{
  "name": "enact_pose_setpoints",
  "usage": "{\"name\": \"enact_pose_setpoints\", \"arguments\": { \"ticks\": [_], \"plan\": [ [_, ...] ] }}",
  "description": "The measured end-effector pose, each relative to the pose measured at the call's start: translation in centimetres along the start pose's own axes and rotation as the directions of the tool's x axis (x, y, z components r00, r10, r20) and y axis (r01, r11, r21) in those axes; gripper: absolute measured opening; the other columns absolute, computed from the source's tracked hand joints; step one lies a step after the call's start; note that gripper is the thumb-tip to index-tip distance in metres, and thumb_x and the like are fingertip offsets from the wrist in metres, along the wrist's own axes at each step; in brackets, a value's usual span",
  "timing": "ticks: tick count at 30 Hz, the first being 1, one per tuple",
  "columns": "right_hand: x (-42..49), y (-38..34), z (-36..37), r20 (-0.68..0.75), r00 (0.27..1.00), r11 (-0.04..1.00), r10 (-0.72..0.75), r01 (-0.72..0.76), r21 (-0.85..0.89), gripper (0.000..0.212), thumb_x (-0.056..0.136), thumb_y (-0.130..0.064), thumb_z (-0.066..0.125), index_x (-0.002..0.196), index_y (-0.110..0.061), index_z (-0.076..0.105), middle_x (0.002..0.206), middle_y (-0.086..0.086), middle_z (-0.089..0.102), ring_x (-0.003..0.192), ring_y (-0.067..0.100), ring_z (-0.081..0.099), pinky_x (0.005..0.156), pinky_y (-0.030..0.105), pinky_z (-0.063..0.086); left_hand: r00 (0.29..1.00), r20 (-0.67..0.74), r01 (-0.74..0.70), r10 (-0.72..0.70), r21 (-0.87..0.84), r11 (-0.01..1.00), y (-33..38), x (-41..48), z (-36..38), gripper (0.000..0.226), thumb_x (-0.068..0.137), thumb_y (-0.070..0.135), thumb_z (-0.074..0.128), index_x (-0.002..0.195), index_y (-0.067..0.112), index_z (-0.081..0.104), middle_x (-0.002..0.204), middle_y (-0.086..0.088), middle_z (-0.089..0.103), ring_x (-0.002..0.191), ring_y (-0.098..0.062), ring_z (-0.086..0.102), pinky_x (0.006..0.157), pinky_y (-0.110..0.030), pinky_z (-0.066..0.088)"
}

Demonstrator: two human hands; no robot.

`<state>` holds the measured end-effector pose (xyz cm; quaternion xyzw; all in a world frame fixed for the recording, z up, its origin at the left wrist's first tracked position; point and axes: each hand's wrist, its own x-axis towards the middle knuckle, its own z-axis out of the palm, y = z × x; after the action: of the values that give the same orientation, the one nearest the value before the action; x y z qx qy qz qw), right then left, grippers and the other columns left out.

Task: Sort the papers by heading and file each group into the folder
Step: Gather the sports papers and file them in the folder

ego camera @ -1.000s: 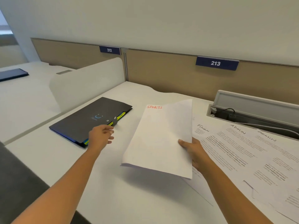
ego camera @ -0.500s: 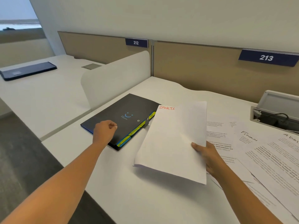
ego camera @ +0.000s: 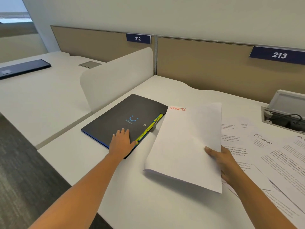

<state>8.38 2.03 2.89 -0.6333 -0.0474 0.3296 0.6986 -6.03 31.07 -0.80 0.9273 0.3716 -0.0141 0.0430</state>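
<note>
Black folder point(ego camera: 125, 120) now lies under the flattened, open left hand point(ego camera: 121, 142), ready for opening, while beside it the right hand point(ego camera: 222, 162) pinches the SPORTS sheets point(ego camera: 186, 146).

A single wide-angle view comes from the person's head, looking forward and down across the white desk point(ego camera: 135, 204). It faces the tan partition point(ego camera: 206, 63) at the desk's far edge, where the "212" sign point(ego camera: 138, 38) and the "213" sign point(ego camera: 279, 55) hang. Both forearms enter from the bottom edge, close to the lens. The neighbouring desk point(ego camera: 41, 90) fills the left side. Straight edges bow toward the frame's borders.
</note>
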Motion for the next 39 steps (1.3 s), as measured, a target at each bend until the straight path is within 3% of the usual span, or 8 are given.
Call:
{"name": "enact_pose_setpoints", "arguments": {
  "ticks": [10,14,18,26,29,32,36,39],
  "plan": [
    [0.1,0.2,0.2,-0.001,1.000,1.000,-0.004,0.004,0.017,0.025,0.090,-0.002,0.053,0.115,-0.003,0.055,0.090,0.010,0.067,0.055,0.013,0.070,0.050,0.026,0.057,0.995,0.079,-0.067,0.054,0.162,0.985,0.5,0.2,0.1,0.050,0.101,0.026,0.028,0.145,0.004,0.019,0.146,-0.018,0.032,0.131,-0.035,0.035,0.104,-0.038,0.035],
    [0.2,0.0,0.1,-0.008,1.000,1.000,-0.010,0.011,0.020,0.024,0.090,-0.002,0.054,0.113,-0.003,0.056,0.090,0.010,0.067,0.055,0.013,0.069,0.054,0.027,0.059,0.995,0.058,-0.085,0.077,0.148,0.985,0.4,0.5,-0.5,0.033,0.098,0.014,0.032,0.129,0.005,0.038,0.119,-0.013,0.054,0.096,-0.025,0.054,0.083,-0.031,0.046],
    [0.1,-0.2,0.1,-0.016,1.000,0.999,-0.008,0.009,0.040,0.022,0.090,-0.002,0.054,0.112,-0.004,0.056,0.091,0.010,0.067,0.055,0.013,0.069,0.052,0.026,0.058,0.990,0.064,-0.133,0.125,0.144,0.981,0.5,0.7,-1.7,0.031,0.100,0.014,0.028,0.127,0.007,0.043,0.112,-0.012,0.061,0.075,-0.017,0.048,0.075,-0.026,0.046],
    [0.2,-1.0,0.4,-0.009,1.000,0.995,0.030,-0.029,0.093,0.011,0.089,0.000,0.053,0.094,-0.007,0.060,0.065,0.000,0.074,0.054,0.015,0.070,0.046,0.026,0.056,0.990,0.059,-0.130,0.127,0.047,0.990,-0.1,0.4,-3.6,0.037,0.100,0.011,0.029,0.134,0.009,0.042,0.111,-0.014,0.061,0.075,-0.016,0.050,0.069,-0.025,0.045],
    [0.3,-1.5,0.5,0.006,0.998,0.996,0.058,-0.059,0.070,0.009,0.088,0.000,0.055,0.093,-0.006,0.061,0.073,0.007,0.073,0.059,0.022,0.070,0.052,0.032,0.059,0.994,0.028,-0.108,0.107,0.030,0.994,-0.1,-0.1,-4.4,0.040,0.101,0.011,0.030,0.141,0.012,0.034,0.104,-0.014,0.060,0.072,-0.015,0.049,0.069,-0.026,0.047],
    [0.3,-2.2,1.0,0.030,0.997,0.997,0.075,-0.075,-0.009,0.008,0.088,-0.001,0.056,0.093,-0.005,0.060,0.085,0.013,0.069,0.067,0.027,0.067,0.056,0.036,0.059,0.995,-0.008,-0.094,0.095,0.095,0.991,0.1,-0.5,-5.2,0.044,0.101,0.013,0.031,0.144,0.014,0.025,0.100,-0.012,0.060,0.060,-0.011,0.045,0.054,-0.020,0.042],
    [0.3,-2.9,1.8,0.068,0.993,0.993,0.096,-0.091,-0.073,0.008,0.088,0.001,0.055,0.092,-0.004,0.060,0.086,0.016,0.068,0.063,0.026,0.067,0.056,0.037,0.059,0.983,-0.075,-0.146,0.169,0.248,0.958,0.2,-0.8,-6.3,0.052,0.099,0.011,0.037,0.147,0.015,0.016,0.113,-0.009,0.062,0.089,-0.019,0.064,0.071,-0.024,0.049],
    [0.5,-3.1,2.4,0.084,0.991,0.993,0.102,-0.096,-0.071,0.009,0.088,0.002,0.055,0.093,-0.003,0.060,0.079,0.014,0.071,0.060,0.025,0.069,0.056,0.037,0.059,0.966,-0.124,-0.182,0.227,0.300,0.936,-0.3,-1.0,-6.8,0.063,0.096,0.004,0.041,0.149,0.017,0.008,0.137,-0.005,0.048,0.102,-0.020,0.062,0.081,-0.025,0.049]
  ]
}}
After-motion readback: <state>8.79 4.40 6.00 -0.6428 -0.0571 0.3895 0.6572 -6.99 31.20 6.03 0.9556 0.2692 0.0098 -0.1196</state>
